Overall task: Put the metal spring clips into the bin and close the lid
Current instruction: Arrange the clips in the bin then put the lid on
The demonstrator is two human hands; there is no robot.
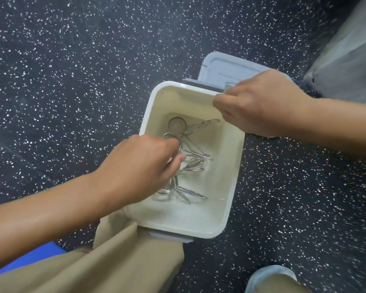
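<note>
A white plastic bin (234, 178) stands on the speckled floor, open. Its grey lid (222, 70) hangs back from the far rim. Several metal spring clips (195, 142) lie in a heap on the bin's bottom. My left hand (140, 166) reaches into the bin from the near left, with its fingers curled down over the clips; whether it grips one is hidden by the fingers. My right hand (260, 102) pinches the far right rim of the bin where the lid joins it.
Black speckled floor (72, 81) surrounds the bin. My knee in tan trousers (123, 256) touches the bin's near left corner. A grey slab (351, 51) lies at the far right. A blue object (32, 259) shows at the lower left.
</note>
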